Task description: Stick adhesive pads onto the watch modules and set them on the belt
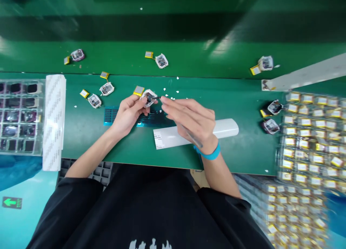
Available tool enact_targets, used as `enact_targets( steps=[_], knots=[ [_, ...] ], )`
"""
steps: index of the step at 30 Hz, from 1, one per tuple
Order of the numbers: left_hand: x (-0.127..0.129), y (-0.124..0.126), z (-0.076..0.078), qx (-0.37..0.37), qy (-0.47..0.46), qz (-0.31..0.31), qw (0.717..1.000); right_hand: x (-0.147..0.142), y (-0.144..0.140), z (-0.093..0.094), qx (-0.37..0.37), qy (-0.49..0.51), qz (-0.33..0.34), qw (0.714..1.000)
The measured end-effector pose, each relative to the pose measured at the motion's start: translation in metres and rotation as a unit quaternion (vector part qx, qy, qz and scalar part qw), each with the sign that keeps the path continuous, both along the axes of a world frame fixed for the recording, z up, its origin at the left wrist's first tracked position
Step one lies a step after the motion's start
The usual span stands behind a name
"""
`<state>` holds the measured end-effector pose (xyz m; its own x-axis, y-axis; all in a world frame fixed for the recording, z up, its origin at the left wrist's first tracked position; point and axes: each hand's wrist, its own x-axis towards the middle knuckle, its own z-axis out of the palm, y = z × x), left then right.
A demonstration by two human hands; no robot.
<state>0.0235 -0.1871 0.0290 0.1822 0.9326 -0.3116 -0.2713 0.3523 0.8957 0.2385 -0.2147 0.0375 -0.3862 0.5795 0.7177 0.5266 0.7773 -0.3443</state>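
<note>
My left hand (129,112) holds a small white-framed electronic module (148,97) with a yellow-edged battery (138,90) hanging from it, just above the green table. My right hand (190,122) grips thin dark tweezers (189,133), their tip touching the module's right edge. A blue wristband (209,155) sits on my right wrist. Under my hands lies a teal perforated mat (111,115), and a white sheet (173,136) lies partly under my right hand.
Similar modules with batteries lie scattered: two at left (94,100) (106,88), others on the belt (77,55) (161,60) (265,63), two at right (271,116). A clear tray of dark parts (18,115) stands left. Stacked trays of batteries (310,148) fill the right.
</note>
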Motion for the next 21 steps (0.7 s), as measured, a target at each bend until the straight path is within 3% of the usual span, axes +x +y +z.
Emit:
enact_targets(
  steps=[3,9,17,21],
  knots=[
    [0.001,-0.004,-0.003,0.04,0.044,0.049,0.997,-0.003,-0.008,-0.004,0.02,-0.051,0.009,0.998],
    [-0.007,0.0,0.0,0.026,0.062,0.11,0.992,-0.009,-0.011,-0.006,0.044,-0.113,0.003,0.993],
    [-0.006,-0.008,-0.001,0.034,0.079,0.048,0.995,-0.01,-0.014,-0.011,-0.028,-0.124,0.021,0.992],
    [-0.005,-0.009,-0.002,0.025,0.082,0.052,0.995,-0.014,-0.015,-0.015,-0.007,-0.134,0.009,0.991]
  ],
)
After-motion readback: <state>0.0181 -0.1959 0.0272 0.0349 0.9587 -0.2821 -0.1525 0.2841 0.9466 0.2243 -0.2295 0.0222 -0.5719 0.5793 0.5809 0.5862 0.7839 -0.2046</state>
